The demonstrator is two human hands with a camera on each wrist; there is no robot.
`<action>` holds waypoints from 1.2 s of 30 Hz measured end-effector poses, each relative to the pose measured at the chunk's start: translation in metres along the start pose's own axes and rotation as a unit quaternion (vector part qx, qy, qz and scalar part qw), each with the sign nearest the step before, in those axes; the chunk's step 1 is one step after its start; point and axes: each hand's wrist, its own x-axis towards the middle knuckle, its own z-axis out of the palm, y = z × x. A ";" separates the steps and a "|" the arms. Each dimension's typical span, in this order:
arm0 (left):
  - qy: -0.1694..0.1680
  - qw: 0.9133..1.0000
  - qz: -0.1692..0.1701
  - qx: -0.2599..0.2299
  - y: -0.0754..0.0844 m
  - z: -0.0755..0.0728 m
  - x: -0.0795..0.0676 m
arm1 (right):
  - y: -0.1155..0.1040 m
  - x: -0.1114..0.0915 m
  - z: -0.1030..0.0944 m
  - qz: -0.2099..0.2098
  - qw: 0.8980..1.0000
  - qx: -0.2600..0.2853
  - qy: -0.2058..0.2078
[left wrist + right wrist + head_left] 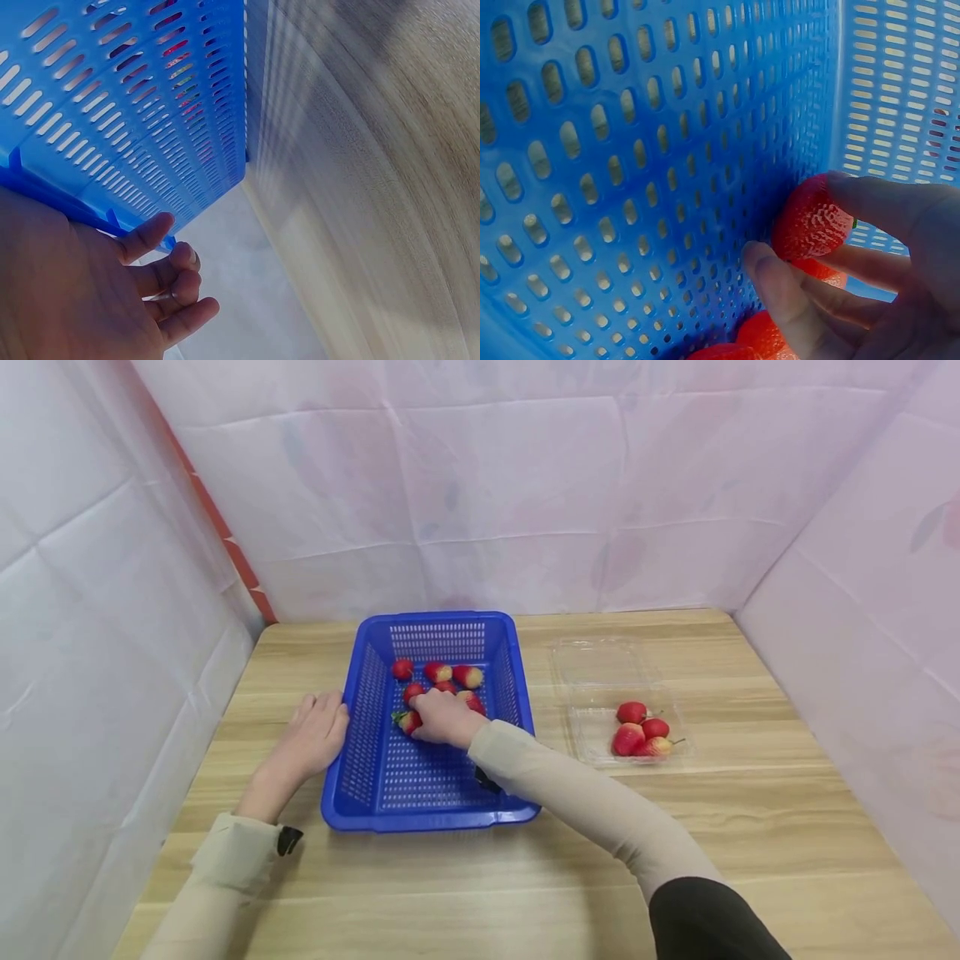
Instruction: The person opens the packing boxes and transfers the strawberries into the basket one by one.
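In the head view, my right hand reaches into a blue plastic basket. Its thumb and fingers pinch a red strawberry with a bumpy skin, seen close up in the right wrist view. Green leaves show on this strawberry beside the thumb. Several more red and pale-tipped fruits lie around the hand on the basket floor, some partly covered by it. My left hand rests against the basket's left rim, its fingers loosely bent in the left wrist view.
Right of the basket stands a clear plastic box with its lid folded back. Several red fruits sit in its right part. The wooden table is bordered by pale patterned cloth at the back and sides.
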 end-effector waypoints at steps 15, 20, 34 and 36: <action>-0.004 1.000 -0.003 0.002 0.003 -0.002 0.004 | -0.001 -0.010 -0.020 0.021 0.999 0.030 -0.001; -0.006 1.000 -0.003 0.002 0.005 -0.003 0.004 | -0.002 -0.017 -0.033 0.007 0.999 0.050 0.011; 0.003 1.000 -0.006 0.007 0.006 -0.001 0.002 | 0.011 -0.044 -0.076 0.008 0.994 0.084 0.064; 0.005 1.000 -0.004 0.007 0.006 -0.001 0.002 | 0.017 -0.048 -0.081 0.014 0.993 0.087 0.077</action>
